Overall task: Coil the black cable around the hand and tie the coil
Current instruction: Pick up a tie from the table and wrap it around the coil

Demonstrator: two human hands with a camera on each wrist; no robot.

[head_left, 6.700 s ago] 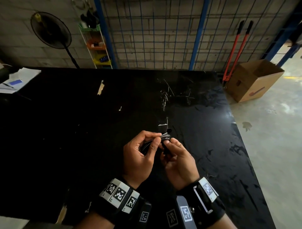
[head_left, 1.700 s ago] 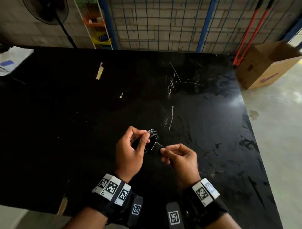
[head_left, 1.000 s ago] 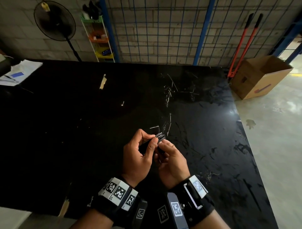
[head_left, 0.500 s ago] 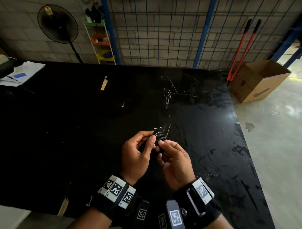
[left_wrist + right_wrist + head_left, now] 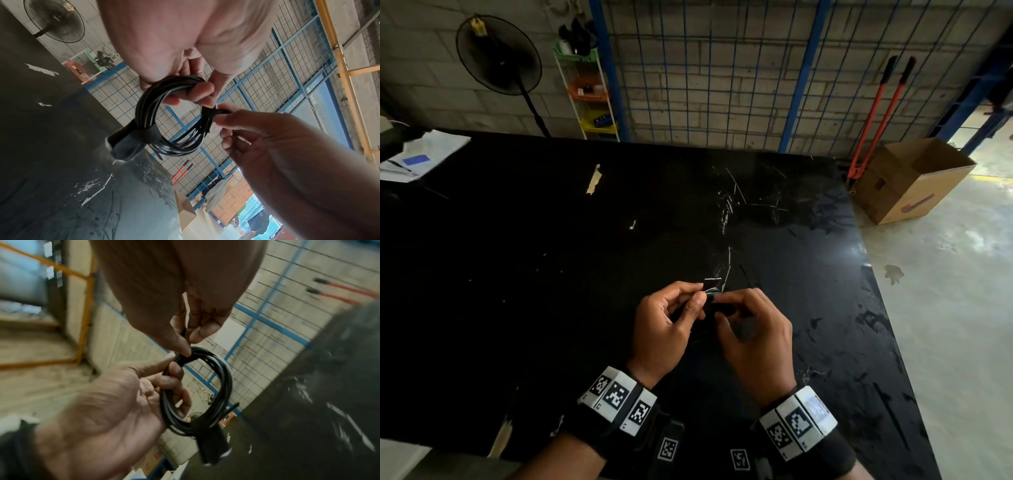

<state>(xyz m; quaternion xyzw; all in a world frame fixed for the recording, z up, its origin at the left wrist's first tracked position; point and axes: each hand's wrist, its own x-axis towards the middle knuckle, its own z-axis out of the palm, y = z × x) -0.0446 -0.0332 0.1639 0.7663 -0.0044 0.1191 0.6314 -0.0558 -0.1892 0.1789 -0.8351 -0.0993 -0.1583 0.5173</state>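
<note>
The black cable (image 5: 147,112) is wound into a small coil (image 5: 225,382), held just above the black table (image 5: 551,274). My left hand (image 5: 197,94) grips the coil's upper side between thumb and fingers. A black strap (image 5: 144,134) wraps the coil's lower side, and its tail sticks out to the left. My right hand (image 5: 220,113) pinches a short black strap end (image 5: 212,112) at the coil's edge. In the head view both hands (image 5: 695,301) (image 5: 722,301) meet over the coil (image 5: 711,291) and hide most of it.
A cardboard box (image 5: 907,178) and red-handled bolt cutters (image 5: 873,113) stand on the floor past the table's right edge. Papers (image 5: 421,157) lie at the far left corner. A fan (image 5: 498,54), a small rack (image 5: 589,92) and a wire fence (image 5: 705,68) stand behind.
The right hand, which held the strap end pulled away from the coil 1.7 s ago, is back against the coil. The left hand has kept its hold throughout.
</note>
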